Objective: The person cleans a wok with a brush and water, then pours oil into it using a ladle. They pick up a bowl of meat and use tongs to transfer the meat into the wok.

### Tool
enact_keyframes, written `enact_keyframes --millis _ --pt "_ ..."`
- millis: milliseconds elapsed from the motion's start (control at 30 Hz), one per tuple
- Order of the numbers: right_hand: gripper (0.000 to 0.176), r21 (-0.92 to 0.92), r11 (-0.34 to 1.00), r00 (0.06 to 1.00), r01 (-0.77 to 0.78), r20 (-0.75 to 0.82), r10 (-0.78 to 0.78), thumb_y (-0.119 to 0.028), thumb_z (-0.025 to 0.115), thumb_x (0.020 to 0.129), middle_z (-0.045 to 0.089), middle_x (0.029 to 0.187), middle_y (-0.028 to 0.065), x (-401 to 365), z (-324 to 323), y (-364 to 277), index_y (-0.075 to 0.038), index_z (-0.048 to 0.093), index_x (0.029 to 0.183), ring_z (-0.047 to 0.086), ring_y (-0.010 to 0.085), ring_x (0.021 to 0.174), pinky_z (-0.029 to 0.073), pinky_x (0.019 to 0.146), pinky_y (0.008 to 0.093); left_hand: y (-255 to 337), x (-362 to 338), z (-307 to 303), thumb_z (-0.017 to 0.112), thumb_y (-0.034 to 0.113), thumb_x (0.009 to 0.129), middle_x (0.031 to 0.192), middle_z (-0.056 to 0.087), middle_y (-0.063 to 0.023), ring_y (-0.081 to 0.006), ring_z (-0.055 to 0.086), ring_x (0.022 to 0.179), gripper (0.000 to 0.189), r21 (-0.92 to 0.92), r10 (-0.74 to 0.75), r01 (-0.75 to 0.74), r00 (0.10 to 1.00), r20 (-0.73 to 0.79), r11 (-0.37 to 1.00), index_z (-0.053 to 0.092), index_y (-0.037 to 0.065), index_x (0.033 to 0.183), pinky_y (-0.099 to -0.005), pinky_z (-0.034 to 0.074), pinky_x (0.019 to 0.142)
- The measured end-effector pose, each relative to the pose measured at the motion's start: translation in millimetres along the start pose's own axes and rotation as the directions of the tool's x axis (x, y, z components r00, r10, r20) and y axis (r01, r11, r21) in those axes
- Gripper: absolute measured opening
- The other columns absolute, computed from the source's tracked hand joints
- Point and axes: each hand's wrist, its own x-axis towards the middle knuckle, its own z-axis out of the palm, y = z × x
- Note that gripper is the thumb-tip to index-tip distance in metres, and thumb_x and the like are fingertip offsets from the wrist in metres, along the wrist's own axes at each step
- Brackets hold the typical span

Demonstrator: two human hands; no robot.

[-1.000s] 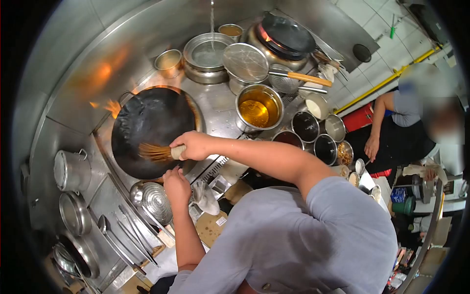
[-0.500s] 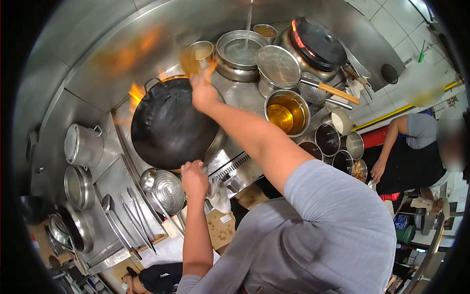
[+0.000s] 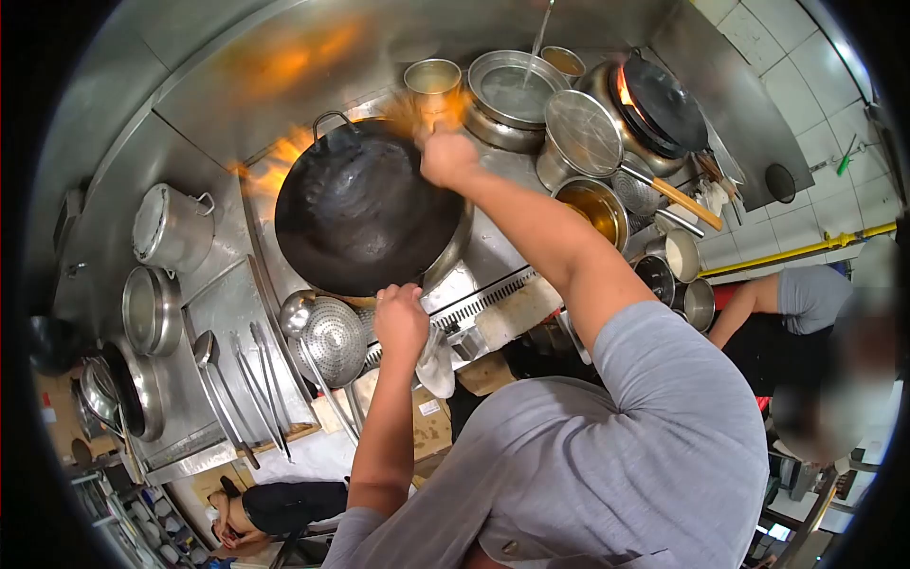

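A large black wok [image 3: 365,213] sits tilted over a burner, with orange flames rising at its upper left rim. My left hand [image 3: 401,318] is closed at the wok's near edge, on its rim or a handle there, with a white cloth [image 3: 437,365] hanging just beside it. Over the wok's right side, my right hand [image 3: 447,156] is closed round a bamboo brush [image 3: 428,116], whose bristles are smeared by motion. The brush is above the rim, in front of a metal pot [image 3: 433,78]. The wok's inside looks dark and wet.
Behind, water runs into a steel basin [image 3: 517,87]. To the right are a strainer [image 3: 583,133], an oil pot [image 3: 595,207] and another flaming wok [image 3: 666,100]. Ladles and a perforated skimmer [image 3: 334,341] lie at the left. A co-worker's arm [image 3: 744,308] is at the right.
The view has shifted, so the stove items appear displaced. My right hand and the brush remain near the wok's right rim; my left hand stays at its near edge. The flames have changed shape.
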Motion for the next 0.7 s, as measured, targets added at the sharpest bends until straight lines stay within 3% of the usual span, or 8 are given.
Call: enact_keyframes --millis 167,267,333,433,500,567,667,700 --pt "0.063 0.140 0.990 0.856 0.013 -0.513 0.061 -0.014 0.067 0.091 0.056 0.136 0.0241 5.0 17.9 -14.6 -0.008 0.045 0.151 0.071 0.0443 0.099 0.060 0.086 0.0524 -3.3 -1.4 6.6 0.064 0.014 0.096 0.094 0.064 -0.0194 -0.0413 0.060 0.094 0.016 -0.030 0.030 -0.030 0.999 -0.015 0.999 0.075 0.003 0.101 -0.0516 0.050 0.082" --pt "0.062 0.006 1.000 0.994 0.030 0.107 -0.030 -0.013 0.070 0.086 0.057 0.133 0.0247 -12.6 62.0 -25.4 -0.003 0.053 0.145 0.071 0.0417 0.108 0.060 0.089 0.0491 -2.2 -0.5 5.9 0.064 0.014 0.096 0.093 0.065 -0.0201 -0.0420 0.060 0.094 0.017 -0.035 0.027 -0.027 1.000 0.007 0.999 0.075 0.002 0.101 -0.0520 0.050 0.082" --pt "0.048 0.084 0.964 0.865 0.253 0.426 -0.264 -0.026 0.076 0.082 0.067 0.129 0.0220 -51.9 55.8 -56.2 -0.013 0.072 0.128 0.069 0.0385 0.116 0.057 0.097 0.0476 -4.1 -0.8 6.3 0.064 0.013 0.096 0.093 0.065 -0.0205 -0.0422 0.060 0.094 0.017 -0.043 0.041 -0.040 0.999 0.011 0.998 0.075 0.002 0.101 -0.0521 0.049 0.083" --pt "0.058 0.586 0.770 0.801 0.251 0.321 -0.505 -0.030 0.083 0.078 0.073 0.126 0.0152 -90.4 80.8 -92.9 -0.015 0.071 0.133 0.069 0.0354 0.116 0.057 0.095 0.0438 -5.6 -1.0 9.6 0.065 0.013 0.096 0.093 0.066 -0.0213 -0.0426 0.060 0.093 0.018 -0.044 0.030 -0.029 0.999 0.011 0.999 0.076 0.001 0.102 -0.0524 0.049 0.084" --pt "0.056 0.720 0.685 0.710 -0.108 0.538 -0.454 -0.023 0.081 0.081 0.074 0.119 0.0122 -97.1 46.2 -95.5 -0.013 0.070 0.135 0.072 0.0292 0.104 0.061 0.080 0.0402 -12.3 -1.8 14.0 0.064 0.014 0.096 0.094 0.066 -0.0215 -0.0428 0.060 0.093 0.018 -0.049 0.058 -0.058 0.998 -0.017 0.997 0.076 0.000 0.102 -0.0524 0.048 0.084" --pt "0.053 0.664 0.669 0.595 -0.334 0.699 -0.397 -0.024 0.080 0.081 0.075 0.106 0.0067 -66.0 60.3 -56.5 -0.015 0.073 0.132 0.069 0.0208 0.080 0.060 0.064 0.0378 -9.1 -0.4 9.4 0.064 0.014 0.096 0.094 0.066 -0.0213 -0.0427 0.060 0.093 0.018 -0.054 0.053 -0.053 0.999 -0.011 0.997 0.076 0.001 0.102 -0.0524 0.048 0.084" --pt "0.047 0.227 0.965 0.773 -0.128 0.632 -0.046 -0.022 0.070 0.086 0.075 0.122 0.0048 -38.0 -15.6 -17.9 -0.023 0.073 0.133 0.073 0.0283 0.105 0.063 0.080 0.0404 -4.1 -1.6 7.6 0.064 0.014 0.097 0.094 0.065 -0.0211 -0.0426 0.060 0.093 0.018 -0.071 0.042 -0.043 0.999 -0.013 0.997 0.076 0.001 0.102 -0.0523 0.048 0.084" --pt "0.046 0.039 0.998 0.936 0.057 0.345 -0.067 -0.021 0.062 0.088 0.073 0.128 0.0115 -12.6 11.3 8.3 -0.019 0.073 0.132 0.071 0.0335 0.115 0.061 0.089 0.0434 -3.8 -1.4 7.3 0.064 0.014 0.097 0.094 0.065 -0.0209 -0.0426 0.060 0.093 0.018 -0.078 0.029 -0.031 0.999 -0.022 0.996 0.076 0.001 0.102 -0.0523 0.048 0.084"
